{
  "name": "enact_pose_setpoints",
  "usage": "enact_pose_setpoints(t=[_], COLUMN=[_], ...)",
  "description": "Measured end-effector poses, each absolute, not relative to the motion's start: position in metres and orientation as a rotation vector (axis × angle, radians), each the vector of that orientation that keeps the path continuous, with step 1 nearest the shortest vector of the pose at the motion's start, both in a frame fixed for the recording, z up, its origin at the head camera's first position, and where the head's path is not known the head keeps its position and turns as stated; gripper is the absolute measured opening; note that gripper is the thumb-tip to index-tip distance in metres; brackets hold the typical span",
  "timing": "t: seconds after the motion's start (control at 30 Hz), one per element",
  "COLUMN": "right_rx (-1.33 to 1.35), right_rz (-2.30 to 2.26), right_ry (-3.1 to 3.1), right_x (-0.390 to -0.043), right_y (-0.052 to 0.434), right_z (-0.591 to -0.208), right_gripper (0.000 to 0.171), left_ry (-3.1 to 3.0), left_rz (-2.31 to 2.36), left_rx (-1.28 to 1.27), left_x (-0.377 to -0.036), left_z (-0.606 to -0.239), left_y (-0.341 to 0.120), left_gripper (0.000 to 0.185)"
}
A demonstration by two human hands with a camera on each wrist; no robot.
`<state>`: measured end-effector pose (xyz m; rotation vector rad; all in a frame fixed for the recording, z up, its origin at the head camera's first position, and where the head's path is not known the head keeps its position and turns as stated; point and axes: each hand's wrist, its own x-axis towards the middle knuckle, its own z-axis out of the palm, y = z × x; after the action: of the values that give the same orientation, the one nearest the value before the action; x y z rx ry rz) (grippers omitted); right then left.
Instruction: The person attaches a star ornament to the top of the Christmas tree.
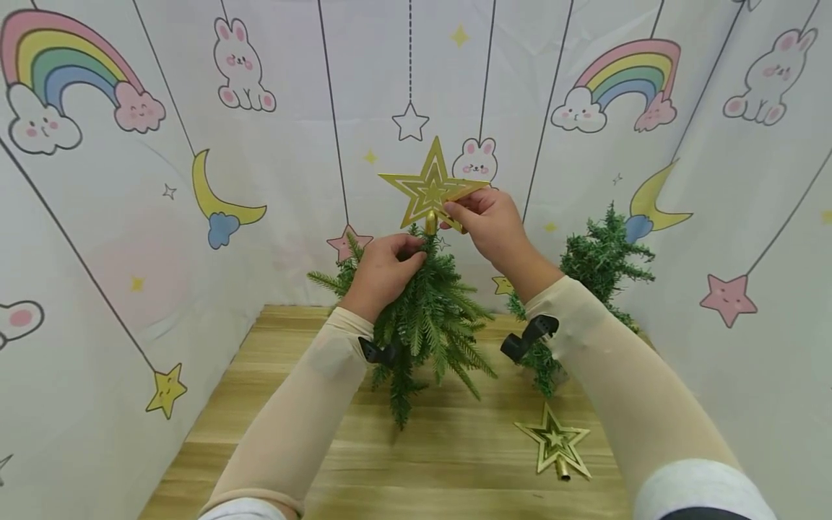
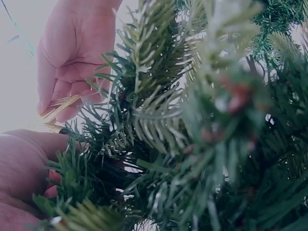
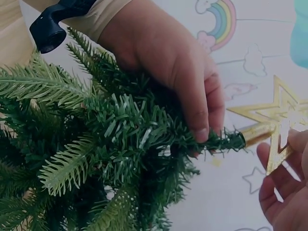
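1. At frame centre, the left hand [image 1: 383, 271] grips the top of the small green tree [image 1: 425, 325]; the right hand [image 1: 490, 220] pinches the gold star [image 1: 429, 188] at its tip.
2. A second tree [image 1: 601, 263] stands right; another star [image 1: 555, 444] lies on the wooden table [image 1: 273, 404].
3. Sleeves hide both trees' bases.

Staged craft booth, cartoon backdrop walls [image 1: 97, 238], wooden tabletop [image 1: 273, 404]

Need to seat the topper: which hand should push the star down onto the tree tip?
Right. The right hand already pinches the gold star, while the left hand grips the treetop.
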<state>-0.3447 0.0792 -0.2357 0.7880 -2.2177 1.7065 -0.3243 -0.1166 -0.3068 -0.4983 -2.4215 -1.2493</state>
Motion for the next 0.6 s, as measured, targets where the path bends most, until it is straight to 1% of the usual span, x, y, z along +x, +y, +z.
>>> enact_pose_setpoints(t=[0.4,0.6], right_rx=[0.768,0.724], right_rz=[1.710,1.698], right_ry=[-2.245,-2.285], right_x=[-0.3448,-0.3479], right_y=[0.0815,0.0843], right_z=[-0.2332,-0.2367], right_gripper=[0.024,0.029], left_ry=[-2.398,-2.401], left_rz=[-1.254,-1.261], left_rx=[-0.541,-0.515], left_x=[-0.3236,-0.3234], left_z=[-0.3051,-0.3057], left_y=[-0.1143,-0.1132], left_gripper=[0.022,0.023])
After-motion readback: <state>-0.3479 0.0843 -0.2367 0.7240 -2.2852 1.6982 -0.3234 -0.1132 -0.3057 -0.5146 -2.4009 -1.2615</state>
